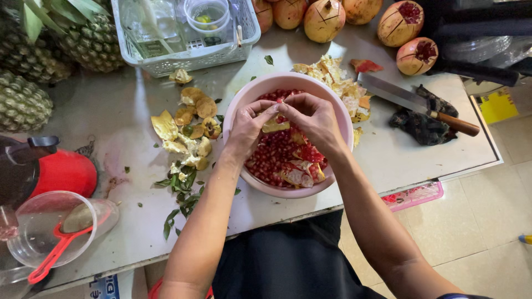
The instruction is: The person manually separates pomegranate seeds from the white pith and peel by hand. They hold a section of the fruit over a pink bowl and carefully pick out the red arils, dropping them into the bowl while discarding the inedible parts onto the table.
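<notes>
A: status on the pomegranate piece [275, 125]?
B: held over the pink bowl [256, 92], both hands on it. left hand [247, 128] grip pinched tight on the near-left edge, right hand [313, 117] grip closed on the top, fingertips meeting at the rind. piece looks mostly pale pith, few seeds left on it afaict
A: bowl fill?
B: good layer of loose seeds [274, 154] covers the bottom, plus a couple of rind chunks w/ seeds still attached [302, 171] at the near side. so those aren't stripped yet
A: waste?
B: spent peel pile left of bowl [188, 130] w/ green leaf bits, second pile [338, 83] behind-right of bowl, on the table [111, 116]. reads as more than one fruit's worth of peel
A: stock left?
B: row of whole pomegranates at far edge [324, 19], two w/ tops cut open [400, 22] far right. none of those broken apart. I'd call it partway, a lot of fruit to go
A: tools?
B: cleaver [407, 99] lying flat right of bowl, handle on a dark rag [421, 124], nobody touching it. pineapples [25, 83] far left, white basket [166, 61] behind, red juicer [55, 171] + clear jug w/ red strainer [52, 235] near left, all idle
</notes>
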